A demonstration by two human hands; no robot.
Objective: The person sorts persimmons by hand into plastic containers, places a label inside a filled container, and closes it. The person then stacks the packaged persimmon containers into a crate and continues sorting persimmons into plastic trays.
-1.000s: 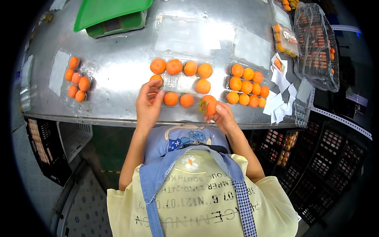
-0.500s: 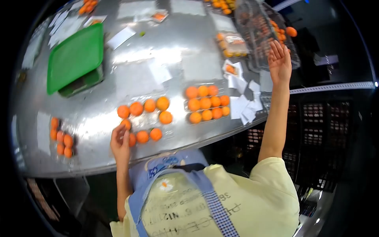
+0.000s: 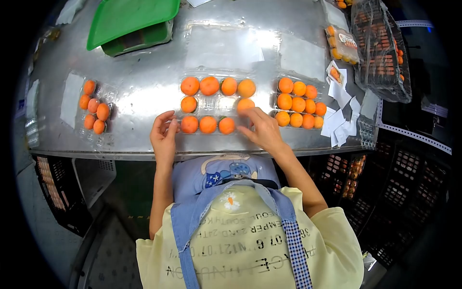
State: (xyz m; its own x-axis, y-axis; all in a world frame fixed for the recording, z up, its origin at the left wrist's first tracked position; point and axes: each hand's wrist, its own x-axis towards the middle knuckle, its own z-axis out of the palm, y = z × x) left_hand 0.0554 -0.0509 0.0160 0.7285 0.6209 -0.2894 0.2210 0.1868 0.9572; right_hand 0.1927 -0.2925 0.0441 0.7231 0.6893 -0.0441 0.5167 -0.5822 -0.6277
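**Middle tray [image 3: 217,102] part loaded, both hands at its near edge**

Step in hand looks like seating fruit [image 3: 208,124] in the middle tray. Nine show there: four in the far row, one at each end of the middle row, three in the near row. None seen in the two slots between the middle-row ends. My read: next move calls for right-hand fingers to come clear without rolling a neighbour, plus a fruit for that gap (stock likely the wrapped crate [image 3: 379,55], far right).

Right hand [image 3: 262,129]: reaches over the near right corner, palm down, fingers bent. Fingertips at the right-end fruit of the middle row, thumb apart from them. Can't tell if it grips anything (the hand hides the corner slot).

Left hand [image 3: 164,134]: just outside the near left corner, fingers loosely curved and parted, nothing seen in them. Tips sit beside the near row's leftmost fruit; contact with the tray, can't tell. Both forearms come in from the near side, spread apart.
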